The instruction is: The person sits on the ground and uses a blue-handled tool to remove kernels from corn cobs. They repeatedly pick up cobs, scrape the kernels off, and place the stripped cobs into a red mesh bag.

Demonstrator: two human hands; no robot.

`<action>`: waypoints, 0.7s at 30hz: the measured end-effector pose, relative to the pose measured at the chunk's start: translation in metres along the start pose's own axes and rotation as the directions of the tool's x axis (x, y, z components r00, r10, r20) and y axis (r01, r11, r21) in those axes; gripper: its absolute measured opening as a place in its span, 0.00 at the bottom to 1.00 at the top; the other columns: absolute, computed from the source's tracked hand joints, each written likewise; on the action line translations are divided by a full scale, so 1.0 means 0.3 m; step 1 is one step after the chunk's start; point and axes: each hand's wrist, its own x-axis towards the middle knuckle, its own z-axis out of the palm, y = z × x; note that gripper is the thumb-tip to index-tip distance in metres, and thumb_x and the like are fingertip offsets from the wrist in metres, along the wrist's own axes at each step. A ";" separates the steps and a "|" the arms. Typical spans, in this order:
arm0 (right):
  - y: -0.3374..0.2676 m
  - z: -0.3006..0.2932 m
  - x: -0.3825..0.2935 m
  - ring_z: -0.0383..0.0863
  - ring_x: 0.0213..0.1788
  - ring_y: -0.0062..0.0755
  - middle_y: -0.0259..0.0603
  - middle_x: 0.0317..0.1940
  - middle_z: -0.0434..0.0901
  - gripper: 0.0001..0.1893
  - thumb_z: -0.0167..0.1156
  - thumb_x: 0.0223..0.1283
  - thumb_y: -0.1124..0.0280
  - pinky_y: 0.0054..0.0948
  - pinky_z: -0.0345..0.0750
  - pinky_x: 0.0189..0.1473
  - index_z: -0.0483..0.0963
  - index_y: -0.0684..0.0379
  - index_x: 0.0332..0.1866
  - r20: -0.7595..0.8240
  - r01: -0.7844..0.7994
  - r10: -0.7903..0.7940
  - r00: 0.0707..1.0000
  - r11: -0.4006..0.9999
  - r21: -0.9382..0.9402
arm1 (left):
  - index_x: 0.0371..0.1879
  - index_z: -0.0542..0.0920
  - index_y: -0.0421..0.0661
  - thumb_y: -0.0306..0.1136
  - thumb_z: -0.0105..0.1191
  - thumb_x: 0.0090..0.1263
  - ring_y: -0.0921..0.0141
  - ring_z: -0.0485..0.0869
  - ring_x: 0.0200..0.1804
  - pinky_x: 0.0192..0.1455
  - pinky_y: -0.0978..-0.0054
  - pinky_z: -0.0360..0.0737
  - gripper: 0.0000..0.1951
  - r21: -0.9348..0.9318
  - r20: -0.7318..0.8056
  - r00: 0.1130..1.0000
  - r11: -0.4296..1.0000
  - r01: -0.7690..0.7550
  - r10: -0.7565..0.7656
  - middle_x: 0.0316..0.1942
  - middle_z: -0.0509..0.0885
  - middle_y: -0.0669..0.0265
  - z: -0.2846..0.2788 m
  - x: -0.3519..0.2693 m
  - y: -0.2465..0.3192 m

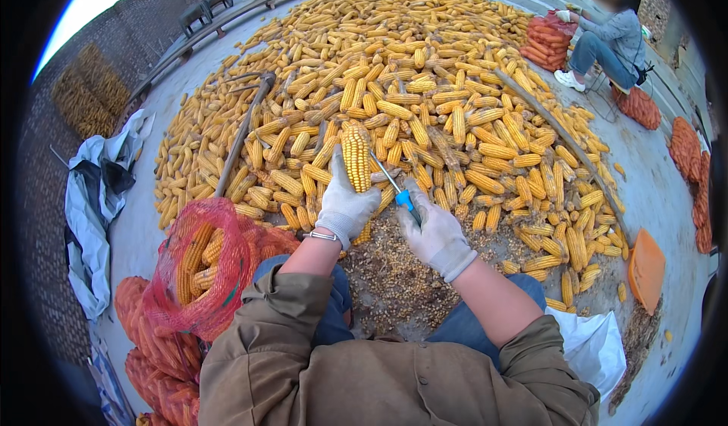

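My left hand [348, 201], in a pale knit glove, holds a yellow corn cob [356, 158] upright in front of me. In my right hand [430, 229], gloved alike, is a screwdriver [404, 198] with a blue and dark handle; its thin metal shaft points up and left, the tip close to the cob's right side. Whether the tip touches the cob I cannot tell. A wide heap of corn cobs [443, 93] spreads beyond both hands. At my left, a red mesh bag [227, 272] stands with its mouth open and several cobs inside. Loose kernels and debris [398, 278] cover the ground between my knees.
A wooden-handled fork [243, 136] and a long pole [560, 130] lie on the heap. An orange plastic scoop [646, 269] and a white sack [591, 349] are at the right. Another person [611, 45] sits at the upper right by filled mesh bags [547, 42]. Tarpaulin [91, 210] lies left.
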 end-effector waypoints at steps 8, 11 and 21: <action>-0.102 -0.143 0.010 0.72 0.17 0.19 0.34 0.28 0.77 0.31 0.55 0.68 0.47 0.21 0.70 0.16 0.62 0.49 0.72 0.534 -0.558 0.213 0.818 0.520 0.647 | 0.69 0.56 0.45 0.18 0.59 0.60 0.66 0.84 0.31 0.30 0.68 0.85 0.38 -0.572 0.244 0.941 0.748 0.336 -0.235 0.39 0.83 0.57 -0.019 -0.004 0.054; -0.085 -0.109 0.012 0.73 0.19 0.19 0.35 0.31 0.77 0.34 0.51 0.71 0.47 0.24 0.74 0.18 0.54 0.46 0.78 0.514 -0.456 0.129 0.848 0.671 0.585 | 0.67 0.61 0.45 0.20 0.58 0.62 0.64 0.85 0.33 0.30 0.68 0.86 0.33 -0.576 0.147 0.959 0.767 0.281 -0.241 0.38 0.82 0.55 -0.044 0.021 -0.006; -0.075 -0.106 -0.044 0.82 0.26 0.46 0.49 0.30 0.77 0.27 0.52 0.69 0.53 0.44 0.80 0.29 0.64 0.40 0.73 -0.046 0.245 -0.289 0.956 0.876 -0.414 | 0.74 0.51 0.52 0.16 0.58 0.57 0.68 0.83 0.27 0.25 0.71 0.82 0.45 -0.461 0.066 0.995 0.882 0.094 -0.072 0.37 0.81 0.59 -0.061 0.046 -0.045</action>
